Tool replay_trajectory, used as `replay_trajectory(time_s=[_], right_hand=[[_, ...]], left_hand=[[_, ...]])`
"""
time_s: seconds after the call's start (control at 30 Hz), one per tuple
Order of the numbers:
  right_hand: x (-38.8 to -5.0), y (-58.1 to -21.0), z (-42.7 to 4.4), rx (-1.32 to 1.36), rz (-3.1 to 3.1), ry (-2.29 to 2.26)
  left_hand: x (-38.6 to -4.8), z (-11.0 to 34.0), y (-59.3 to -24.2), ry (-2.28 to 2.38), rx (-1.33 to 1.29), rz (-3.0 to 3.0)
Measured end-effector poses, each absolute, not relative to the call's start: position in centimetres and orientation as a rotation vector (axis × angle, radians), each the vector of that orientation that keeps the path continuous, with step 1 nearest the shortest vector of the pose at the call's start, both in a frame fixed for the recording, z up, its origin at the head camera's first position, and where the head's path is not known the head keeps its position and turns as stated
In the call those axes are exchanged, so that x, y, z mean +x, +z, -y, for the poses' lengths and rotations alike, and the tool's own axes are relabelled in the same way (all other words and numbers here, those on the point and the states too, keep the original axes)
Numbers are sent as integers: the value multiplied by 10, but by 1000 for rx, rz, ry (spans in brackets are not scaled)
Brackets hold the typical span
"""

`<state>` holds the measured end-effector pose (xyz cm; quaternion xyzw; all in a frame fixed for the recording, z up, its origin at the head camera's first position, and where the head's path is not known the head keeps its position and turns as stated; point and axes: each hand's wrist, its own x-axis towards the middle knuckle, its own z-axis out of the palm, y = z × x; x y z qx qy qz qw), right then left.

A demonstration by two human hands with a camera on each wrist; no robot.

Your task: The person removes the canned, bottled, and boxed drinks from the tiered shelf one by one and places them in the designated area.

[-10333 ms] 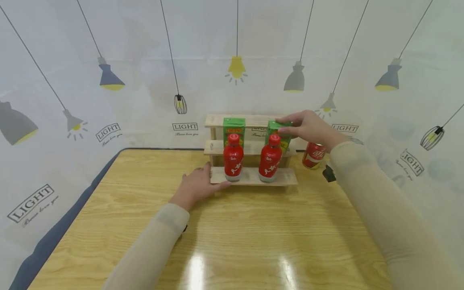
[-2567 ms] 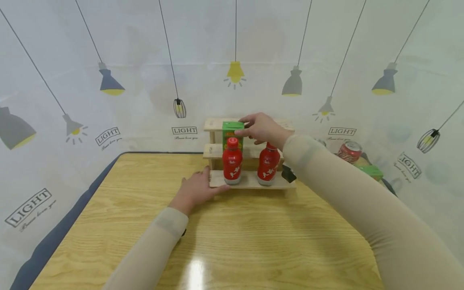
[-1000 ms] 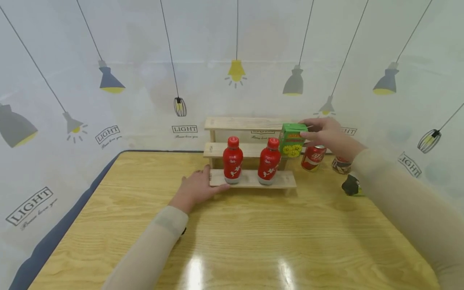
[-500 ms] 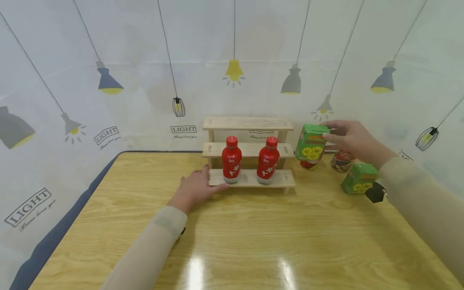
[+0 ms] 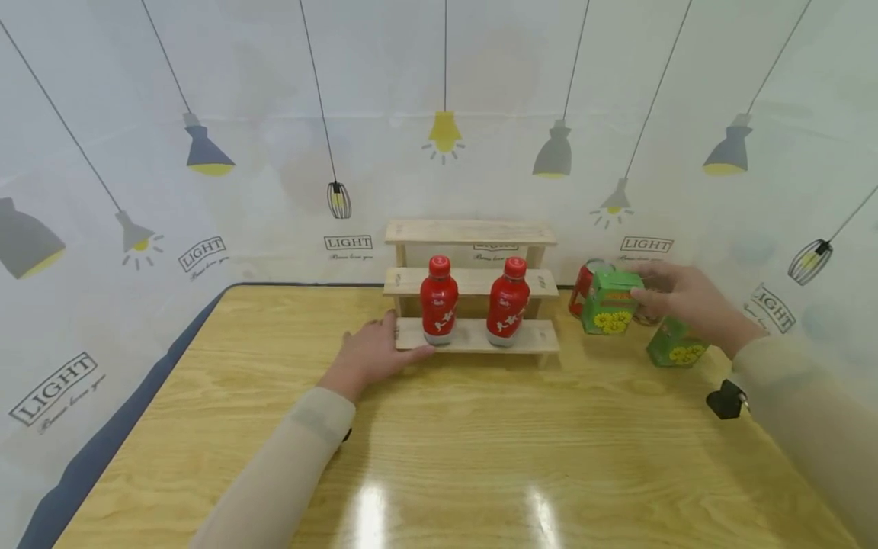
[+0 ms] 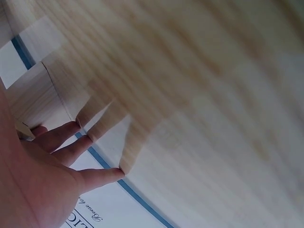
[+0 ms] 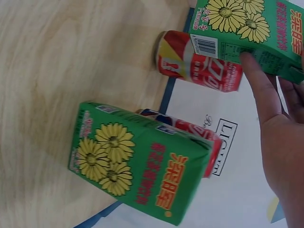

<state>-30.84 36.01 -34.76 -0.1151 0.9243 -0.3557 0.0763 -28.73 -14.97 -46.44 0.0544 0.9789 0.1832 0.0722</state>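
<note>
My right hand (image 5: 693,301) pinches a green drink carton (image 5: 613,305) with yellow flowers, right of the rack. It hangs low over the table or touches it; I cannot tell which. In the right wrist view, the held carton (image 7: 237,23) is partly cut off. A second such carton (image 5: 675,345) stands below the right hand. My left hand (image 5: 370,352) rests at the left end of the wooden three-step rack (image 5: 469,232), thumb along its bottom step. In the left wrist view, its fingers (image 6: 99,178) are straight, tips on the tabletop.
Two red bottles (image 5: 439,301) stand on the bottom step. Behind the cartons are a red cola can (image 5: 581,290) and another can (image 7: 213,147), mostly hidden. The wooden table (image 5: 480,442) meets a lamp-printed backdrop (image 5: 274,152).
Both cartons have left the rack's middle step: one moved to the table at right, then my right hand took the other rightward and lowered it before the cola can. My left hand stays put.
</note>
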Motion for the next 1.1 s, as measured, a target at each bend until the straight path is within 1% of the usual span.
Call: replay_trajectory(time_s=[0.13, 0.43, 0.8, 0.93, 1.1], right_hand=[[-307, -356, -363, -351, -2764, -1056], [-301, -373, -364, -410, -2794, -882], [-299, -383, -373, -419, -2776, -841], [-296, -386, -379, -474, -2783, -863], [-297, -385, -383, -474, -2769, -821]], left_hand=[[-288, 149, -462, 554, 168, -2948], [-287, 149, -464, 548, 166, -2944], [-285, 148, -463, 553, 149, -2939], [-286, 148, -464, 552, 154, -2943], [-287, 148, -463, 552, 162, -2942]])
